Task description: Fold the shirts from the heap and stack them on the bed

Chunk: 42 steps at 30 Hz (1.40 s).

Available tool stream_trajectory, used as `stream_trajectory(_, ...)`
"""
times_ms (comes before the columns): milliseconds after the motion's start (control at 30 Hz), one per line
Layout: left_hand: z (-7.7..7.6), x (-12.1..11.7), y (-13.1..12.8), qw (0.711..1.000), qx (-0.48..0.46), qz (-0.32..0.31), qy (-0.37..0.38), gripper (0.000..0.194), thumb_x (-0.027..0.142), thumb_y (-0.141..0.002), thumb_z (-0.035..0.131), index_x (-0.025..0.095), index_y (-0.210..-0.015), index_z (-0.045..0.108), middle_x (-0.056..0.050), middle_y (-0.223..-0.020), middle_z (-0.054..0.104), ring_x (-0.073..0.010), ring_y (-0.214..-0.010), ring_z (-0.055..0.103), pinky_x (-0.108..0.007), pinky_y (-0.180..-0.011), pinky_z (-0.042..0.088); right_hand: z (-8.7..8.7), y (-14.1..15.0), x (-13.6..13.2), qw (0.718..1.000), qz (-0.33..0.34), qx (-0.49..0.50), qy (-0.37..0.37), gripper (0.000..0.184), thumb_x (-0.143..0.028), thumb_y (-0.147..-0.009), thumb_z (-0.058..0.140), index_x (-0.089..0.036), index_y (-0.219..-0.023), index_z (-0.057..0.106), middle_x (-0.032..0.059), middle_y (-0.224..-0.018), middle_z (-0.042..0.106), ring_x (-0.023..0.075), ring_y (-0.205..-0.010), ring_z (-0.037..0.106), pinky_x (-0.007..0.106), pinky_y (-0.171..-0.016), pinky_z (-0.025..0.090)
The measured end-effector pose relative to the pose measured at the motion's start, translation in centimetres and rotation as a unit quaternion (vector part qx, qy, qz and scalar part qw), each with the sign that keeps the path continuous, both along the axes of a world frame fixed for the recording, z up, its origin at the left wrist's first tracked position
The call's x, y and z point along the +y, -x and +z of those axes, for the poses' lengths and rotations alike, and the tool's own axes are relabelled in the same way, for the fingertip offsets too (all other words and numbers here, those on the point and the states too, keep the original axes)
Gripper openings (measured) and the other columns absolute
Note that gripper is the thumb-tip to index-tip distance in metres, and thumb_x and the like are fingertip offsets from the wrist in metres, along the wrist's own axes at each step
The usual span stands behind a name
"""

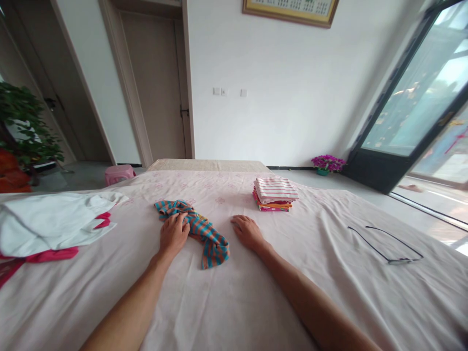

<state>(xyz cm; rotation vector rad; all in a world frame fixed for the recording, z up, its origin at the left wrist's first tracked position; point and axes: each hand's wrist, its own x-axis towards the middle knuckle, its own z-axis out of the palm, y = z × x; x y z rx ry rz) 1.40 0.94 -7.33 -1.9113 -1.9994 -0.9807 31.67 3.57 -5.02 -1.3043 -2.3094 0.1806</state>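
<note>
A crumpled garment [210, 236] with blue and orange-brown stripes lies twisted on the pale bed sheet in front of me. My left hand [174, 233] rests on its left part, fingers slightly bent and a little apart over the cloth; I see no cloth pinched between them. To the right of the garment, my right hand [247, 230] lies palm down on the sheet with fingers stretched out, holding nothing. Just beyond the right hand sits a neat stack of folded clothes [275, 194], topped by a white one with red stripes.
A loose heap of white clothes [47, 219] with dark pink parts covers the left of the sheet [263, 302]. Eyeglasses [398, 259] lie unfolded on the right. Past the bed are a pink stool [119, 174], purple flowers [328, 163] and a glass door [405, 107].
</note>
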Motion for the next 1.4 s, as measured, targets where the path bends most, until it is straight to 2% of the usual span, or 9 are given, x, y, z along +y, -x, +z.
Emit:
stream_trajectory(467,2.0,-1.2,0.1,0.979,-0.198,0.019,-0.054,0.028,0.026,-0.077,0.056,0.022,-0.105,0.061,-0.002,-0.09,0.065,-0.0206,-0.086,0.064,-0.032,-0.081,0.051,0.1,-0.4,0.0,0.999,0.023,0.017,0.016,0.032,-0.027,-0.095,0.049,-0.022,-0.122,0.065,0.0079,-0.131,0.063,0.0213,-0.124,0.054,0.036,-0.108,0.036)
stream_trajectory(667,1.7,-0.9,0.1,0.963,-0.248,-0.014,-0.102,0.027,0.024,-0.076,0.055,0.021,-0.102,0.061,-0.002,-0.088,0.06,-0.0203,-0.085,0.061,-0.034,-0.084,0.051,2.1,-0.1,-1.8,0.998,0.064,0.013,0.003,0.038,-0.037,-0.103,0.037,-0.023,-0.102,0.072,0.0056,-0.105,0.072,0.0194,-0.101,0.061,0.034,-0.094,0.04)
stream_trajectory(800,1.5,-0.6,-0.1,0.96,-0.25,-0.03,-0.124,0.024,0.024,-0.08,0.053,0.02,-0.103,0.06,-0.003,-0.092,0.06,-0.0207,-0.09,0.06,-0.035,-0.088,0.05,3.1,1.3,-3.6,0.999,0.047,-0.007,0.017,0.031,-0.049,-0.094,0.052,-0.027,-0.098,0.074,0.0036,-0.097,0.071,0.0211,-0.093,0.059,0.034,-0.085,0.039)
stream_trajectory(900,1.7,-0.5,-0.2,0.957,-0.249,-0.038,-0.147,0.023,0.027,-0.085,0.052,0.019,-0.105,0.059,-0.005,-0.094,0.06,-0.021,-0.093,0.06,-0.035,-0.088,0.051,2.8,2.8,-4.3,0.996,0.071,-0.029,0.037,0.019,-0.039,-0.083,0.067,-0.027,-0.095,0.074,0.0024,-0.089,0.071,0.0202,-0.086,0.06,0.03,-0.078,0.039)
stream_trajectory(1033,2.5,-1.1,-0.6,0.949,-0.23,-0.053,-0.208,0.018,0.028,-0.089,0.051,0.02,-0.104,0.059,-0.006,-0.098,0.061,-0.0207,-0.095,0.061,-0.036,-0.09,0.051,2.7,2.7,-3.3,1.0,0.031,0.008,0.002,0.014,-0.025,-0.085,0.056,-0.024,-0.086,0.07,0.0019,-0.081,0.067,0.0172,-0.077,0.06,0.028,-0.072,0.04)
stream_trajectory(1133,3.3,-2.4,-2.0,0.95,-0.162,-0.147,-0.222,0.017,0.023,-0.09,0.05,0.021,-0.104,0.059,-0.008,-0.101,0.063,-0.0213,-0.101,0.062,-0.037,-0.094,0.051,3.1,0.3,-1.1,0.984,-0.114,0.126,-0.06,0.02,-0.029,-0.09,0.048,-0.024,-0.095,0.067,0.0036,-0.089,0.066,0.0185,-0.079,0.06,0.029,-0.072,0.042)
stream_trajectory(1233,3.6,-4.1,-4.6,0.935,-0.078,-0.316,-0.142,0.027,0.017,-0.091,0.049,0.023,-0.115,0.059,-0.009,-0.106,0.066,-0.0205,-0.107,0.062,-0.035,-0.094,0.052,2.9,-2.3,1.0,0.948,-0.235,0.202,-0.072,0.026,-0.028,-0.089,0.045,-0.025,-0.104,0.066,0.0063,-0.103,0.065,0.0217,-0.085,0.06,0.034,-0.075,0.046)
stream_trajectory(1333,3.5,-4.9,-6.8,0.908,-0.046,-0.41,-0.068,0.037,0.011,-0.091,0.044,0.023,-0.122,0.057,-0.009,-0.109,0.067,-0.0181,-0.106,0.064,-0.032,-0.092,0.054,2.2,-3.5,1.3,0.949,-0.222,0.196,-0.104,0.037,-0.016,-0.08,0.046,-0.024,-0.111,0.065,0.0092,-0.116,0.062,0.0264,-0.106,0.057,0.04,-0.091,0.046)
stream_trajectory(1400,3.4,-4.6,-7.0,0.915,-0.053,-0.394,-0.062,0.038,0.008,-0.09,0.041,0.024,-0.119,0.061,-0.007,-0.106,0.068,-0.0171,-0.104,0.065,-0.032,-0.092,0.054,2.0,-3.0,0.3,0.968,-0.141,0.184,-0.095,0.041,-0.011,-0.077,0.045,-0.024,-0.108,0.067,0.0084,-0.11,0.065,0.0256,-0.106,0.057,0.04,-0.095,0.045)
